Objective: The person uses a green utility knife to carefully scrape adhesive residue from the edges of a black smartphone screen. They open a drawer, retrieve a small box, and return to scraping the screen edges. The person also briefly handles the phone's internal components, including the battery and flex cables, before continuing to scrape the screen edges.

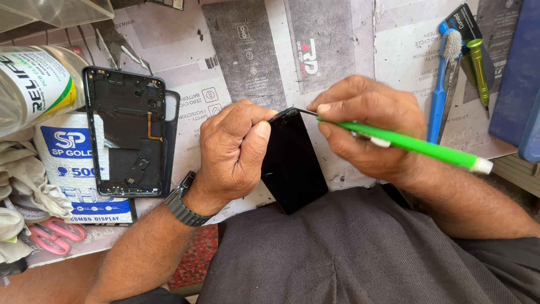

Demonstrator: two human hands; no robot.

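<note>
Nearest the camera, the person's lap in dark grey cloth fills the lower frame and hides the near edge of the table [360,50]. The lower end of a black phone panel [292,163] rests at that edge, against the lap, tilted with its top end pointing away.

The left hand [236,152], with a dark watch [184,201] on the wrist, has its grip closed round the panel's left side; the thumb presses on the top left part and the other fingers curl out of sight behind, so how they sit cannot be told. The right hand [365,126] is closed on a green-handled tool [416,145]; its thin dark metal tip meets the panel's top corner, where the exact contact is too small to make out. The handle's white end points toward the right edge.

Toward the left edge lies an opened phone frame [128,132], its inner parts and an orange flex strip showing, on top of a white and blue box [73,163]. Pink scissors [50,233] are partly hidden under white cloth [22,180] at the near left corner. A clear bottle [34,84] is cut off by the left edge.

Near the far right corner lie a blue toothbrush [441,84] and a green screwdriver [479,70], beside a blue object [520,73] cut off by the right edge.
</note>
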